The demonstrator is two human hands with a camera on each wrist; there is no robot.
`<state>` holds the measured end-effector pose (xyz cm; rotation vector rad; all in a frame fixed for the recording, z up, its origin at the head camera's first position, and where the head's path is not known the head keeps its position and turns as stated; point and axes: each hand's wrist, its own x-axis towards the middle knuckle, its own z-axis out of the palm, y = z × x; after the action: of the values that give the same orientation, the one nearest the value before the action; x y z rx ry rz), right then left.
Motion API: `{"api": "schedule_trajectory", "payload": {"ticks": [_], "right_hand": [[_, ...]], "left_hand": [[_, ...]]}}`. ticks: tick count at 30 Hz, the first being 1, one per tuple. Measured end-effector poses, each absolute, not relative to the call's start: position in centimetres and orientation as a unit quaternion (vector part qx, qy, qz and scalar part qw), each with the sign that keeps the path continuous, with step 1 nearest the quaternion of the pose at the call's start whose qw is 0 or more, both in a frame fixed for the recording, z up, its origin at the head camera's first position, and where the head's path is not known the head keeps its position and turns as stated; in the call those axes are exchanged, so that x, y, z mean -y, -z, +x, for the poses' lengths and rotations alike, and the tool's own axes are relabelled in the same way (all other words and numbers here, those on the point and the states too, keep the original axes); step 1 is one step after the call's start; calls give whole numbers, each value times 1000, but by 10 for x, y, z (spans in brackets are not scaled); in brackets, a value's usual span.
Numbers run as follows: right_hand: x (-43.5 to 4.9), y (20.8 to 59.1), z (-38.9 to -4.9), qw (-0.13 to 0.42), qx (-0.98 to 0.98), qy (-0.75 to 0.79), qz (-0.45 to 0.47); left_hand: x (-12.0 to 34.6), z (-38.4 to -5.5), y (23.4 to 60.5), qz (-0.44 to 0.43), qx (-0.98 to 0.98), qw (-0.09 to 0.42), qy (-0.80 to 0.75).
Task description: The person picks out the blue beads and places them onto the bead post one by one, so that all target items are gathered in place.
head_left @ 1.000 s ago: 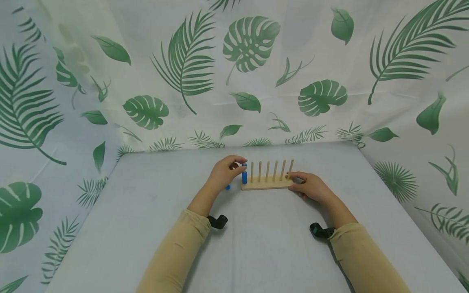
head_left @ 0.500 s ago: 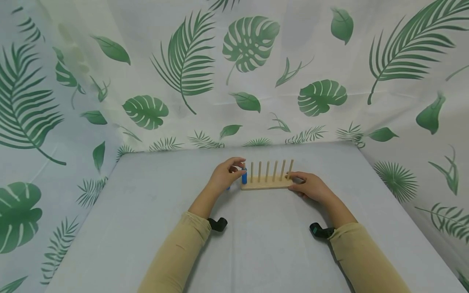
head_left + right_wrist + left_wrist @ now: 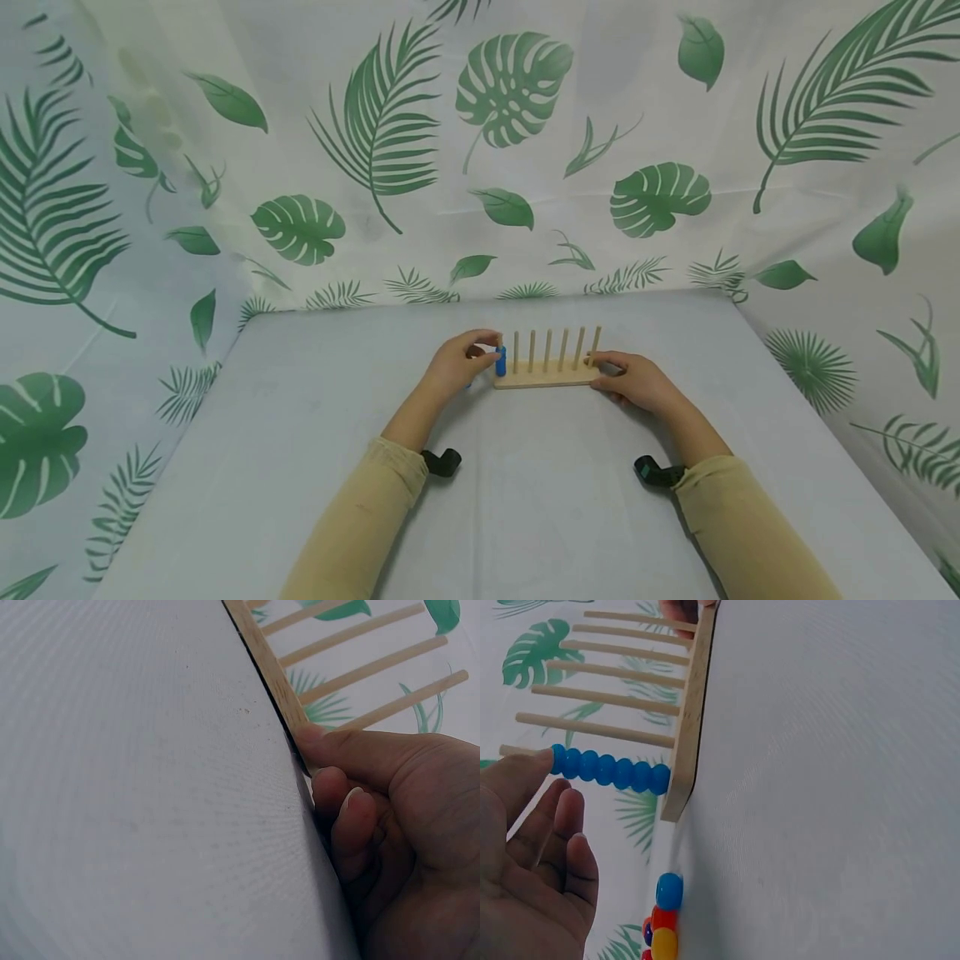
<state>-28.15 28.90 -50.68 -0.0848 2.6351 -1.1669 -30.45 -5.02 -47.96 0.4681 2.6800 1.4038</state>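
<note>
A wooden peg rack (image 3: 546,380) with a row of upright pegs stands on the table. Several blue beads (image 3: 607,769) are stacked on its leftmost peg, reaching down to the base. My left hand (image 3: 454,363) is at the upper part of that peg, thumb and index finger pinching the top blue bead; the other fingers are loosely bent. At the opposite end, my right hand (image 3: 636,382) grips the base's end, its thumb (image 3: 345,750) on the wood and the other fingers curled under. The remaining pegs carry no beads.
Loose beads lie left of the rack, behind my left hand: a blue bead (image 3: 670,891), a yellow bead (image 3: 664,943) and some red ones. A leaf-patterned cloth (image 3: 495,167) hangs behind the pale table (image 3: 555,500).
A blue bead that was near the peg's top has gone down onto the stack. My left hand has lowered slightly with it. The right hand and rack stay in place.
</note>
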Motion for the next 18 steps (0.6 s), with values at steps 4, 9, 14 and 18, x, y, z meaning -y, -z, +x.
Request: {"api": "schedule_trajectory", "payload": {"ticks": [4, 9, 14, 18], "right_hand": [[-289, 506, -282, 130, -907, 400, -27], [-287, 506, -282, 131, -906, 401, -23], [-287, 508, -282, 132, -907, 400, -23], [-288, 509, -281, 133, -907, 398, -27]], "left_hand": [[60, -302, 481, 141, -878, 38, -456], [78, -296, 486, 137, -883, 40, -448], [96, -289, 489, 154, -884, 73, -435], [108, -286, 494, 153, -886, 100, -425]]}}
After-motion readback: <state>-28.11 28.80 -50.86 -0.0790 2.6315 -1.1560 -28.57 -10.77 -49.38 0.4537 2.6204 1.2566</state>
